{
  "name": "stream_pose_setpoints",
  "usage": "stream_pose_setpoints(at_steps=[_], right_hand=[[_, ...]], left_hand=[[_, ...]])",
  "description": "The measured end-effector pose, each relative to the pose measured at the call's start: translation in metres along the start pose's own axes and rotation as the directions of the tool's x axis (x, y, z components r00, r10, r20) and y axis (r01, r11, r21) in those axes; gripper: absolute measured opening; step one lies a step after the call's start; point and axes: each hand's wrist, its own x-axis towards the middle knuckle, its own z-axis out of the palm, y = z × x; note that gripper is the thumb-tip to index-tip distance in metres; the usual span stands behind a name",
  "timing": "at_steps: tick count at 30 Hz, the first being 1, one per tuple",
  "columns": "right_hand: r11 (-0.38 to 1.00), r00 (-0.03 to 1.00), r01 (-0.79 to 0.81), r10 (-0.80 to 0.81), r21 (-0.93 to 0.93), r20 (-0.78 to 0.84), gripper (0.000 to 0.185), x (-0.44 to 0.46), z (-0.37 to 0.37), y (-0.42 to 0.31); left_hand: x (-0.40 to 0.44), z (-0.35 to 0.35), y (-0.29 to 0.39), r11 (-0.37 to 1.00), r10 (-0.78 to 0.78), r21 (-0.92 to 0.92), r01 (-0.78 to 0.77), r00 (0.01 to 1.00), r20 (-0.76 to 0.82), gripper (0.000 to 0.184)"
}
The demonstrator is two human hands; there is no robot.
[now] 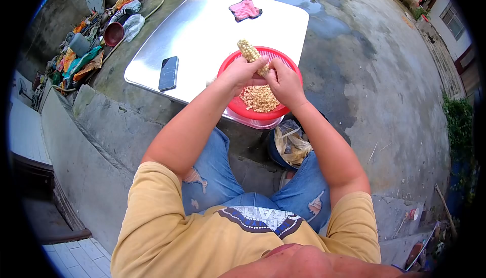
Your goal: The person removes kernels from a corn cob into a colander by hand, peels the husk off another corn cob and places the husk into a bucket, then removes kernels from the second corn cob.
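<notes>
A pale yellow corn cob [248, 51] is held between both hands, slanting up and left over a red plastic basket [296, 64]. My left hand [245, 74] is closed around the cob's lower part. From the other side my right hand [283, 81] is closed on the same cob, its thumb and fingers pressed at the lower end. Loose corn kernels [259, 100] lie heaped in the basket beneath my hands. The far side of the basket is partly hidden by the cob and hands.
The basket stands at the near edge of a shiny metal-topped table [202, 20]. A phone [168, 73] lies on its left side, a pink cloth [245, 9] at the far side. Below, a bucket [276, 151] holds dry husks. Assorted clutter [81, 50] lies piled at left.
</notes>
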Motion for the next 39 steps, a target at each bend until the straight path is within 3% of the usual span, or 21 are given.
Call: stream_pose_setpoints(at_steps=[1, 4, 10, 13, 19, 28, 34, 39], right_hand=[[1.000, 1.000, -0.003, 0.002, -0.029, -0.031, 0.018, -0.001, 0.001, 0.001], [0.978, 0.998, -0.070, 0.069, 0.196, 0.013, 0.022, 0.001, -0.002, 0.004], [0.963, 0.997, -0.057, 0.042, 0.262, 0.062, 0.016, 0.005, -0.008, 0.007], [0.982, 0.992, -0.092, 0.076, 0.163, 0.102, 0.016, 0.005, -0.010, 0.005], [0.997, 0.999, -0.010, 0.014, -0.077, 0.051, 0.019, 0.001, -0.005, -0.002], [0.982, 0.988, -0.155, 0.153, -0.109, -0.027, 0.018, -0.002, 0.002, -0.010], [0.986, 0.992, -0.130, 0.130, 0.109, 0.009, 0.015, 0.005, -0.010, -0.001], [0.963, 0.994, -0.096, 0.081, 0.252, 0.069, 0.017, 0.004, -0.012, 0.001]], left_hand=[[-0.002, 0.002, 0.001, 1.000, -0.002, -0.005, 0.002, 1.000, 0.003, 0.037], [-0.001, -0.003, 0.004, 0.999, -0.036, 0.024, 0.036, 0.999, -0.004, 0.041], [-0.003, -0.004, 0.006, 0.998, -0.047, -0.026, 0.049, 0.998, 0.049, 0.041], [-0.001, -0.006, 0.004, 0.999, -0.036, -0.010, 0.037, 0.998, 0.050, 0.040], [0.000, -0.004, 0.000, 0.999, -0.026, 0.036, 0.025, 0.999, 0.036, 0.036], [0.000, -0.001, -0.002, 1.000, 0.001, 0.002, -0.001, 0.999, 0.034, 0.036], [-0.003, -0.002, 0.003, 0.998, -0.037, -0.039, 0.040, 0.997, 0.073, 0.038], [-0.001, -0.005, 0.003, 0.999, 0.034, -0.023, -0.032, 0.997, 0.068, 0.039]])
